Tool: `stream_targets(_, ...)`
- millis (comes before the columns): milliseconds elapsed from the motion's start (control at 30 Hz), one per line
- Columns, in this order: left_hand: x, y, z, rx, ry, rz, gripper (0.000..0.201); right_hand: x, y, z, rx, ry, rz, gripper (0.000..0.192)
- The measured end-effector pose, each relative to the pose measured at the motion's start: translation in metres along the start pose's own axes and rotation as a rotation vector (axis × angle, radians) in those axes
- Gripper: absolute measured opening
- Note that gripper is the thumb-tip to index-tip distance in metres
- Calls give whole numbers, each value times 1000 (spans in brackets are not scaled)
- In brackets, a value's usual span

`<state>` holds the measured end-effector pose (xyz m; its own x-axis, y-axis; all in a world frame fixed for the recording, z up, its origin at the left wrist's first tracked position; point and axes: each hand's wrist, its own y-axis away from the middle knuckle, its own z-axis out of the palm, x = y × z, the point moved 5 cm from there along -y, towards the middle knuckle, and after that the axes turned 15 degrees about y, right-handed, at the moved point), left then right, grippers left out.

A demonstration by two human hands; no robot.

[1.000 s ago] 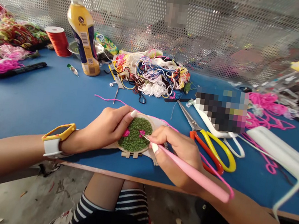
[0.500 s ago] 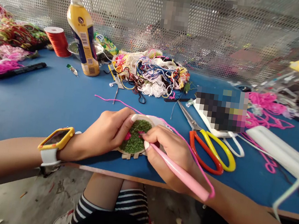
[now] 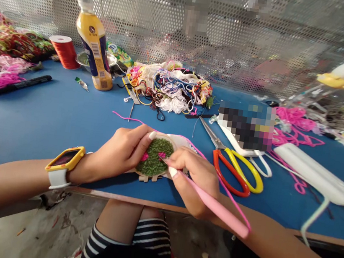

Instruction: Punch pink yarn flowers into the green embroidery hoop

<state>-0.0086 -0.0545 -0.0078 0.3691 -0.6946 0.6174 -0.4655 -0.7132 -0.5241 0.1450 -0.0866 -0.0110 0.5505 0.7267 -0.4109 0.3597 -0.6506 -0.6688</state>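
My left hand grips the left rim of a small round embroidery hoop, thumb on top near the upper edge. Green looped pile fills the hoop, with two pink patches in it. My right hand is closed around a pink punch needle, its metal tip over the right pink patch. Whether the tip is in the cloth or just above it, I cannot tell. Pink yarn runs from the handle's back end, behind my right hand, and across the table beyond the hoop.
Scissors with red and yellow handles lie right of the hoop, near a partly blurred phone-like item and a white lamp base. Tangled yarn, a drink bottle and a red spool stand behind, before a perforated metal screen.
The punch needle's tip has drawn back to the right, showing more of the metal and the right pink patch. My left hand keeps its hold; the view has shifted slightly.
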Motion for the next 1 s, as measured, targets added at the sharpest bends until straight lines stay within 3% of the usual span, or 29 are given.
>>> stream_targets(333,-2,0,0,7,9,19,26,0,2,-2,-1,-69,-33,17)
stream_targets(700,13,6,2,16,-44,17,23,-7,-3,11,-58,123,-115,16)
stream_targets(900,3,2,0,-23,-4,-38,27,-3,2,4,20,-33,34,17)
stream_targets(1000,-4,0,-1,-23,13,-65,28,-1,6,1,35,-82,37,18)
